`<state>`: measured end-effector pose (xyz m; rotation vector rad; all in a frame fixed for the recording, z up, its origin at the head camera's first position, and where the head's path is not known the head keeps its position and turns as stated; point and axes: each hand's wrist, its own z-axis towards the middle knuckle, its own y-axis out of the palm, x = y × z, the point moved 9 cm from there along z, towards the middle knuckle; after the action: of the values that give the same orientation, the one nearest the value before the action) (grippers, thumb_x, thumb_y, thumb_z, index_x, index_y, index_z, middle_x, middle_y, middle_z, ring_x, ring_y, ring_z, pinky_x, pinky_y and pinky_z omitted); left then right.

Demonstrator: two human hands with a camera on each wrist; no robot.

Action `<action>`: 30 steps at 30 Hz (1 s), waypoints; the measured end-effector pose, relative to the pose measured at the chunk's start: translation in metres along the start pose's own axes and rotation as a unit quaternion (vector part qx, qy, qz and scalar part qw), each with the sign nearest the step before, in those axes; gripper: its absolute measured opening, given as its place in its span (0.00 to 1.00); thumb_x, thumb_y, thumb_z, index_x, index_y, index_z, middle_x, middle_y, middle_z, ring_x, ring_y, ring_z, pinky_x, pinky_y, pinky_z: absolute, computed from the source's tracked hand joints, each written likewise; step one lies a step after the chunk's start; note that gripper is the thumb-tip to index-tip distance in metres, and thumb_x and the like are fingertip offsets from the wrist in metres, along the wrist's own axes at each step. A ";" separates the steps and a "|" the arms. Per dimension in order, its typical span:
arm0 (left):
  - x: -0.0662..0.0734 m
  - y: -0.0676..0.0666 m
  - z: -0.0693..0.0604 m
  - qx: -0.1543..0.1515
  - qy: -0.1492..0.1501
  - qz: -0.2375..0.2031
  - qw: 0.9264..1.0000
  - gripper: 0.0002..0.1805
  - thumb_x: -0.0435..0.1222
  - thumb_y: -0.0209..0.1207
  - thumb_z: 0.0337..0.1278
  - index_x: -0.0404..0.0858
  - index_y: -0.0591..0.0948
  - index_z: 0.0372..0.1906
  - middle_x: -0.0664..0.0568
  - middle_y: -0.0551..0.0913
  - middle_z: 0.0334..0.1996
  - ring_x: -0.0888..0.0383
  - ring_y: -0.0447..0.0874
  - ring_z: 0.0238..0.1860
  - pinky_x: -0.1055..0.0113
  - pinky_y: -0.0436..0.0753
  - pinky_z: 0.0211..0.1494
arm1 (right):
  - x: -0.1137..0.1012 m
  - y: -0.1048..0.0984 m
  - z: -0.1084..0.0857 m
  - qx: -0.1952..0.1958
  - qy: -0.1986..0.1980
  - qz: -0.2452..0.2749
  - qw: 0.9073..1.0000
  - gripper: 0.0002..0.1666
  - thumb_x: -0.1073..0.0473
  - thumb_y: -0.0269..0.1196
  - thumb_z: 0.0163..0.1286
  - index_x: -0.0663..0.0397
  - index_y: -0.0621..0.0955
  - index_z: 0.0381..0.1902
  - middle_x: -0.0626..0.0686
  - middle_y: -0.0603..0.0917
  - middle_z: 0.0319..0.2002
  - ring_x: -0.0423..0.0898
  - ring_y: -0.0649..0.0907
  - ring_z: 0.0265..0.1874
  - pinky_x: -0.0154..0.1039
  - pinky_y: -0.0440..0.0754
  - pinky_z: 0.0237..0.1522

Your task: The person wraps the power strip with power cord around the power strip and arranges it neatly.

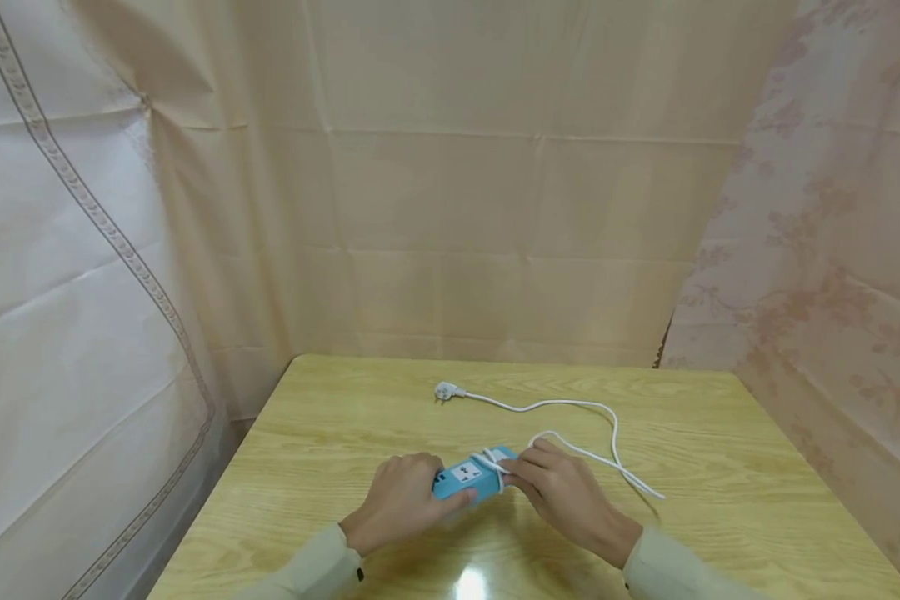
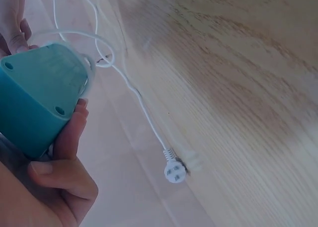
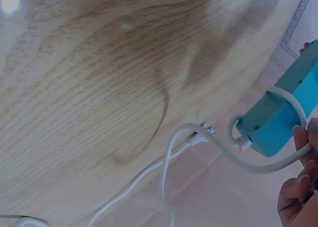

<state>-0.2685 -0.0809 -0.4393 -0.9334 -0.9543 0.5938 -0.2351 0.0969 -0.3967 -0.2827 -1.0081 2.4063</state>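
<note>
Both hands work at one blue power strip: the left hand [image 1: 412,500], at 8 o'clock of the strip, is closed round its near end with the thumb along the side; the right hand [image 1: 558,492], at 3 o'clock, has its fingers bent and pinches the cord beside the far end. Clock directions are read from the strip in the head view. Largest in the field are the hanging cloths: beige cloth [image 1: 495,192] at 12 o'clock, white cloth [image 1: 52,292] with a patterned band at 10, and pinkish floral cloth [image 1: 832,250] at 2. Next is the wood-grained table [image 1: 330,417]. The power strip [image 1: 487,485] is held above the table's near middle, its long axis running from 8 to 2 o'clock; a white socket panel [image 1: 466,472] shows on top, and the wrist views show screw holes underneath. The white cord [image 1: 562,402] wraps round the strip's far end, loops out to 3 o'clock, then returns across the table. Smallest, the white plug [image 1: 446,391] lies on the table at 12 o'clock, prongs toward 7.
</note>
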 end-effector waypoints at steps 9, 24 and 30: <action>0.000 -0.002 0.001 0.018 -0.011 -0.006 1.000 0.31 0.68 0.59 0.61 0.43 0.83 0.29 0.66 0.72 0.18 0.69 0.65 0.13 0.70 0.66 0.15 | 0.001 -0.001 -0.004 0.014 0.008 0.004 1.000 0.17 0.62 0.76 0.57 0.50 0.90 0.47 0.40 0.88 0.34 0.36 0.75 0.30 0.25 0.74 0.30; 0.001 -0.004 0.000 0.043 -0.018 -0.013 0.999 0.32 0.67 0.58 0.63 0.41 0.83 0.32 0.64 0.72 0.21 0.69 0.65 0.14 0.70 0.66 0.16 | 0.008 0.001 -0.009 0.020 0.059 0.019 0.998 0.12 0.64 0.78 0.55 0.55 0.90 0.39 0.43 0.88 0.30 0.32 0.70 0.25 0.19 0.67 0.24; 0.002 -0.006 0.000 0.056 -0.015 -0.015 0.998 0.32 0.66 0.58 0.64 0.38 0.84 0.34 0.63 0.74 0.22 0.69 0.66 0.16 0.71 0.68 0.17 | 0.010 0.005 -0.008 -0.003 0.082 0.025 0.996 0.08 0.64 0.76 0.60 0.56 0.89 0.38 0.44 0.88 0.31 0.32 0.72 0.27 0.20 0.71 0.26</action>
<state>-0.2675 -0.0817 -0.4330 -0.8113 -0.9500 0.6318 -0.2426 0.1043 -0.4059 -0.5058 -0.9431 2.3807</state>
